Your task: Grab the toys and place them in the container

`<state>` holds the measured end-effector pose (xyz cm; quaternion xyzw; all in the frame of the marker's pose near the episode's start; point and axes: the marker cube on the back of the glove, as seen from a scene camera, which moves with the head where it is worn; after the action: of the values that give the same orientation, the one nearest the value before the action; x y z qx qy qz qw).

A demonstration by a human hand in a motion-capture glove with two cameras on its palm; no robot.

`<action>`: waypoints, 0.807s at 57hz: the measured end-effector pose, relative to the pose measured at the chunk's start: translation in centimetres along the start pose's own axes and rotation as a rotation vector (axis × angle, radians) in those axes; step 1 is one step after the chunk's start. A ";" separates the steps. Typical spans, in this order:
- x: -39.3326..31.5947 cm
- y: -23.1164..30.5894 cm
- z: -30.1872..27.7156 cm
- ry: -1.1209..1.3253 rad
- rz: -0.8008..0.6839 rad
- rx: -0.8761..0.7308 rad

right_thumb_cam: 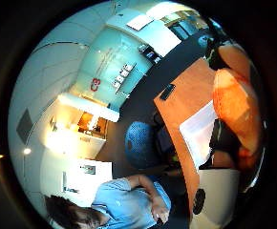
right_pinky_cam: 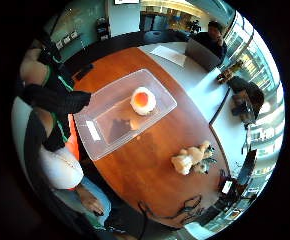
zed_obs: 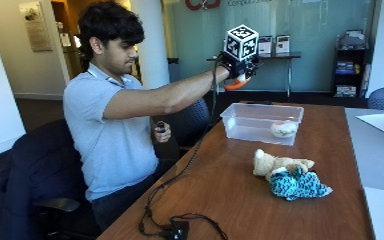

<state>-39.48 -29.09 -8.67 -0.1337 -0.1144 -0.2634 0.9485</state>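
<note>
Fingers of the gloved right hand (zed_obs: 240,67) curl round an orange toy (zed_obs: 235,83), held high above the near rim of the container, well clear of it. Largest thing in sight is the wooden table (zed_obs: 245,200), and the clear plastic container (zed_obs: 234,122) stands on it toward the far end, close to the edge where the person sits. Inside it, by the wall farthest from the person, lies a round white toy with an orange centre (right_pinky_cam: 143,100). Nearer the middle of the table, well apart from the container, a tan plush animal (zed_obs: 272,162) lies touching a teal knitted toy (zed_obs: 297,184); both are not yet collected. My judgement is that the orange toy is about to be let go into the container. From that height it could strike the rim or bounce out onto the table, since the hand hangs over the near rim and not over the middle of the bin. The shape of the orange toy is hard to make out: only a curved edge shows below the glove in the outside view, and in the thumb-side palm view it is an orange mass close to the lens. Whether the teal thing is a toy or a garment on the plush I cannot tell.
</note>
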 end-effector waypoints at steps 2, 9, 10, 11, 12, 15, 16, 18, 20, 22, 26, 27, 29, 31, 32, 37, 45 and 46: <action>0.0 0.0 0.5 -0.004 0.014 -0.053; 1.3 1.0 1.6 0.025 0.065 -0.257; 1.6 1.2 1.5 0.038 0.071 -0.251; 2.0 1.4 1.4 0.052 0.077 -0.238; 2.3 1.5 1.3 0.065 0.082 -0.220; 3.8 2.4 0.6 0.093 0.104 -0.171; 4.4 2.8 0.3 0.099 0.117 -0.160; 6.0 3.7 -0.3 0.109 0.151 -0.151; 7.8 4.8 -0.8 0.120 0.194 -0.159; 9.6 5.8 -1.1 0.132 0.239 -0.183; 13.3 7.5 -1.0 0.159 0.342 -0.240; 14.2 7.9 -0.8 0.170 0.372 -0.255; 16.2 8.8 -0.5 0.196 0.425 -0.285; 18.4 10.1 -0.3 0.222 0.465 -0.314; 19.4 10.8 -0.2 0.238 0.480 -0.330; 23.3 13.4 1.1 0.340 0.558 -0.438; 27.3 16.1 3.9 0.563 0.643 -0.603; 27.7 16.2 4.3 0.583 0.651 -0.617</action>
<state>-8.38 -27.34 0.19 -0.3564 0.2839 -0.0031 0.8902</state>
